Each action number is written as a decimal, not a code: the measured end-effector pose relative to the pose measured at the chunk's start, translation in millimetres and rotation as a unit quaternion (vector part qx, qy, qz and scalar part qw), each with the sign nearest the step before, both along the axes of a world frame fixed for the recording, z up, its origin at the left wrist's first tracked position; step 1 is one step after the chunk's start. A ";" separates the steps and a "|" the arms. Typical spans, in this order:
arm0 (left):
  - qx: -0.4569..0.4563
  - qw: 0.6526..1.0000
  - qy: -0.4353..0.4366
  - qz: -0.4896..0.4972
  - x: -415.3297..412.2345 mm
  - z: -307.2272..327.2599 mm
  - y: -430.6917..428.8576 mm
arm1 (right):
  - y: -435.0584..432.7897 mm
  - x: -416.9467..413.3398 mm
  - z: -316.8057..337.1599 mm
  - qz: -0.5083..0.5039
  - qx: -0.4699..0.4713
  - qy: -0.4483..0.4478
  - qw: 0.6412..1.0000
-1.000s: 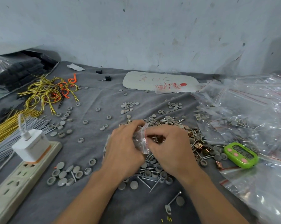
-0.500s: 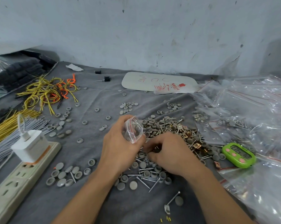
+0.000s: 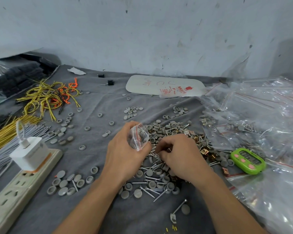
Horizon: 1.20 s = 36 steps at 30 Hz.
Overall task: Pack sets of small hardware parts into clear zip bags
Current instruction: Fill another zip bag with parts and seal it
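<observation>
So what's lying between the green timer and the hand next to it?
Copper clips, grey caps and a few screws, seen in the head view.

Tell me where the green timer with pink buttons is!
In the head view, the bright green plastic timer with pink buttons lies on the right, between the pile of silver screws and the heap of clear zip bags.

The left forearm (image 3: 91, 200) is bare along all of its visible length; the right forearm (image 3: 226, 203) is bare likewise; the left grip (image 3: 123, 156) and the right grip (image 3: 182, 156) are bare hands, knuckles and wrist bones showing plainly.
</observation>
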State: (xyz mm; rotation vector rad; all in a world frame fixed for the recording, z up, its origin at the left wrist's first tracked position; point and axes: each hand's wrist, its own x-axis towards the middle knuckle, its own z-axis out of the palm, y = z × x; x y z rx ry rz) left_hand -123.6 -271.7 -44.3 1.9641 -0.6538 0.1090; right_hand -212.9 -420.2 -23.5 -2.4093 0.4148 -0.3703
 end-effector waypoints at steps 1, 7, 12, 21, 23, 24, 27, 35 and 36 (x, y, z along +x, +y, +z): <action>0.002 1.000 -0.002 0.000 -0.2 0.0 0.0 | -0.6 0.3 0.5 -0.007 0.015 -0.013 1.000; 0.022 1.000 -0.017 0.005 -0.7 -1.1 -0.2 | 0.0 0.4 3.5 -0.039 0.196 -0.134 0.971; 0.093 0.992 -0.088 -0.002 -2.4 -4.1 -0.8 | 0.9 -0.3 6.7 -0.034 0.119 -0.203 0.971; 0.113 0.985 -0.126 -0.041 -3.1 -2.5 -4.2 | 18.3 2.4 4.9 0.052 0.180 -0.194 0.963; 0.088 0.992 -0.091 -0.028 -4.2 -4.7 -1.9 | 10.9 3.6 3.5 -0.003 0.201 -0.224 0.954; 0.084 0.993 -0.084 -0.022 -4.7 -5.0 -0.9 | 6.3 3.5 2.9 -0.033 0.208 -0.229 0.950; 0.092 0.988 -0.123 -0.032 -7.1 -1.7 0.4 | -0.9 4.5 0.1 -0.051 0.217 -0.185 0.957; 0.010 0.970 -0.216 -0.110 -14.3 10.4 6.5 | 4.8 3.1 2.5 0.189 0.405 -0.125 0.886; -0.002 0.971 -0.216 -0.098 -14.2 9.8 7.0 | 4.6 1.4 5.0 0.188 0.432 -0.129 0.873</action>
